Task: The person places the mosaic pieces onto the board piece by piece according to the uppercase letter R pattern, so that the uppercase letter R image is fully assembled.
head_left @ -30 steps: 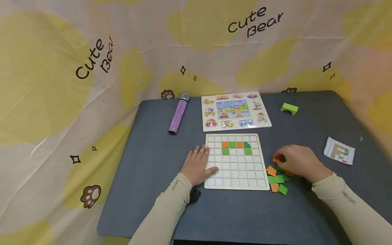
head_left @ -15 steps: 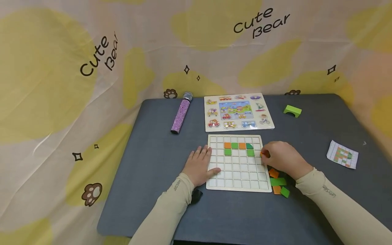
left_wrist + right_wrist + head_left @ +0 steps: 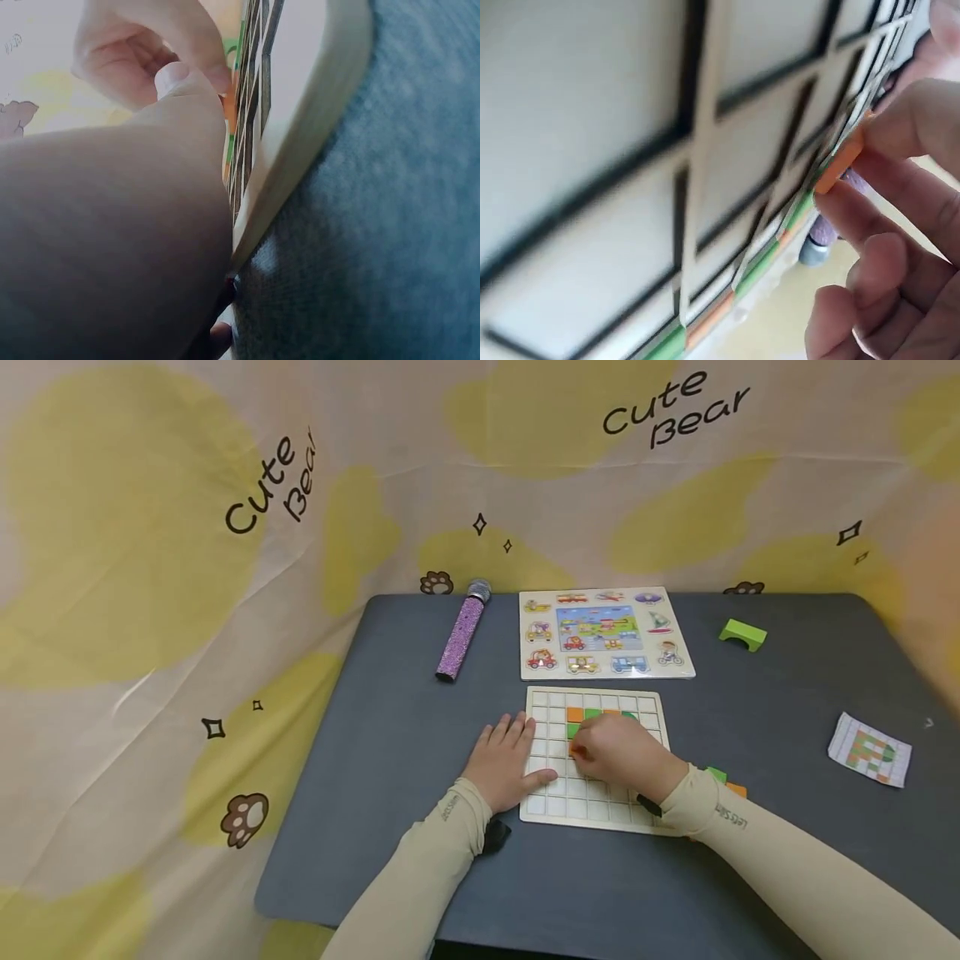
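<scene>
My left hand [image 3: 498, 764] rests with fingers straight at the left edge of the white gridded board [image 3: 555, 811], its thumb on the grid. Over the board, my right hand [image 3: 628, 753] pinches an orange square tile [image 3: 842, 161] between thumb and fingers. That tile is at a cell just below the left green tile [image 3: 573, 730]. Along the row above lie an orange tile [image 3: 574, 715], a green tile [image 3: 592, 714] and other pieces, partly covered by the right hand. Whether the pinched tile sits fully in its cell, I cannot tell.
Loose tiles [image 3: 717, 774] lie right of the board, mostly hidden by the right forearm. Behind stand a vehicle picture puzzle [image 3: 607, 672] and a purple glitter microphone [image 3: 461, 638]. A green arch block [image 3: 743, 633] and a paper pattern card [image 3: 870, 750] are at right.
My right hand has carried the orange tile leftward from the loose pile, across the board's right edge, to the left part of the grid. The left hand stays on the board's edge.
</scene>
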{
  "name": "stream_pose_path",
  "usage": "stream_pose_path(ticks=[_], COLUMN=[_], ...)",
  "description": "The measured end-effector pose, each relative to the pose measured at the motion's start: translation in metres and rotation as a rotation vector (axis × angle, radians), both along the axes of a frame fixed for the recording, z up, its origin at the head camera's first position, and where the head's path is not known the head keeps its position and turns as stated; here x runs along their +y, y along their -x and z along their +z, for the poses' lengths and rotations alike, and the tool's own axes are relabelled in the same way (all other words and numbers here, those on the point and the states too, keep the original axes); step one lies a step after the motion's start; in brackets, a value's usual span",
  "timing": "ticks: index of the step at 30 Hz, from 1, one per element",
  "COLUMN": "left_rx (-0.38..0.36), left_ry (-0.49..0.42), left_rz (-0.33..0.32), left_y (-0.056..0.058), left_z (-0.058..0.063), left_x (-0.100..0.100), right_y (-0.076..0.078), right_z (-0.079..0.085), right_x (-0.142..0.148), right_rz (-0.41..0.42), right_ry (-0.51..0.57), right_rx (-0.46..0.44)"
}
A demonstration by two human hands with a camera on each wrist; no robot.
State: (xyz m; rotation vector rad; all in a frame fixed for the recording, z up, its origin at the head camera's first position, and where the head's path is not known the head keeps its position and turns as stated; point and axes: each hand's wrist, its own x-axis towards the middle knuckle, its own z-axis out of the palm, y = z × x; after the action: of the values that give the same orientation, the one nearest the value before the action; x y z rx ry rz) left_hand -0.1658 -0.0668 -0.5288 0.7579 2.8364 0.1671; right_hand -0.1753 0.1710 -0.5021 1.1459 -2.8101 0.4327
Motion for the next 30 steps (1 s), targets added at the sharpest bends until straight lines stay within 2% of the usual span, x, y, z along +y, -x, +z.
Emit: stream_pose_path(ticks=[6, 10, 16, 24, 30], left_rx=[-0.003, -0.002, -0.020, -0.023, -0.006], left_ry=[0.014, 0.032, 0.023, -0.006, 0.000], left_rz=[-0.008, 0.007, 0.016, 0.006, -0.009], left_y=[-0.001, -0.001, 0.000, 0.002, 0.002], left_z=[-0.002, -0.002, 0.000, -0.003, -0.003], left_x=[0.009, 0.006, 0.000, 0.000, 0.000], right_y=[-0.009, -0.012, -0.017, -0.029, -0.040], right_z=[0.000, 0.002, 0.004, 0.007, 0.006], right_x=[0.004, 0.007, 0.022, 0.081, 0.127], right_rz=[0.020, 0.044, -0.019, -0.221, -0.318], right_ry=[-0.109, -0.089, -0.024, -0.012, -0.041], right_rx=[0.123, 0.150, 0.040, -0.171, -0.207])
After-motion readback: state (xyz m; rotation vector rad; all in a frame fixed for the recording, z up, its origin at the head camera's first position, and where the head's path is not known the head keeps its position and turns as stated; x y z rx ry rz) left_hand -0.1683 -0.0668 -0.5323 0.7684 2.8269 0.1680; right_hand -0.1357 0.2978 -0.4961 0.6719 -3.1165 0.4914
